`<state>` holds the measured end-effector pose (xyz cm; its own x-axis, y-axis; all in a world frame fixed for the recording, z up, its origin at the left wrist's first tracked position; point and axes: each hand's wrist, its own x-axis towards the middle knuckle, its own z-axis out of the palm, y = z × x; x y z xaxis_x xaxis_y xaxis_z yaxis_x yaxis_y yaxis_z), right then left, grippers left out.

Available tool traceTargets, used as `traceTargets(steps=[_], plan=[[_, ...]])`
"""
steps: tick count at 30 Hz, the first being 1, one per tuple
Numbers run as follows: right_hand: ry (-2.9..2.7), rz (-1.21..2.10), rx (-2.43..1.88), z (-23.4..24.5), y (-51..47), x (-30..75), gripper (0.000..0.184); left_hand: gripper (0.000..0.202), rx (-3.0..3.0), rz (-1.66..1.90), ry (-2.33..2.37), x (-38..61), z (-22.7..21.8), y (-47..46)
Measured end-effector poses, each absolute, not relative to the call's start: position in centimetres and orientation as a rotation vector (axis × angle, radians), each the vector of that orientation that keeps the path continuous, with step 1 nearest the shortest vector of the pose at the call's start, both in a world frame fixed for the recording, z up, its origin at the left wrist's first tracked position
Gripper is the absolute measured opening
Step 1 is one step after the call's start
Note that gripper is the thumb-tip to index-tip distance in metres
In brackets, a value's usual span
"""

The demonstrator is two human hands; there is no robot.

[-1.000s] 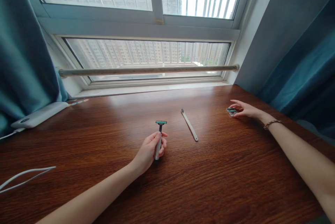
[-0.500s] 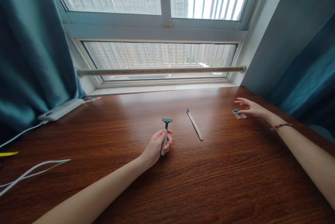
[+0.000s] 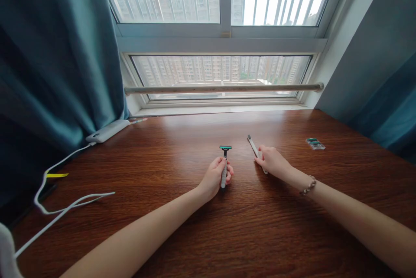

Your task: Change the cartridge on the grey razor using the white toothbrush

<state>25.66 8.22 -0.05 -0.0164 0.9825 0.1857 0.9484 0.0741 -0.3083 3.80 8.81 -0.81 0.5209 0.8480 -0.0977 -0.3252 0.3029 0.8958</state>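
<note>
My left hand (image 3: 215, 177) is closed round the grey handle of a razor (image 3: 224, 161) whose green-edged head points away from me, resting on the wooden table (image 3: 182, 139). My right hand (image 3: 272, 161) lies on a thin white stick-like tool (image 3: 254, 146) just right of the razor, fingers curled over its near half; the far tip pokes out beyond them. A small clear pack with a green razor cartridge (image 3: 314, 143) lies alone on the table to the far right, away from both hands.
A white power bank (image 3: 108, 131) with white cables (image 3: 65, 202) lies at the left by a teal curtain (image 3: 55, 61). The window sill (image 3: 221, 109) and a rail (image 3: 224, 89) border the table's far edge. Another curtain hangs at the right.
My right hand has left the cartridge pack at the far right and come left onto the white stick. The left hand still holds the razor. The view has swung left.
</note>
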Motion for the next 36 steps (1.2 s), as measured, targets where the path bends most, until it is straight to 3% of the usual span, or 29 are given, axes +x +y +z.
traceTargets(steps=[18, 36], plan=[[-1.578, -0.155, -2.349, -1.3, 3.1, 41.9, 0.021, 0.026, 0.957, 0.856, 0.634, 3.5, -1.0, 9.0], [-1.499, -0.308, -2.463, -1.6, 2.2, 43.5, 0.033, 0.024, 0.95, 0.879, 0.696, 3.6, -0.5, 8.6]])
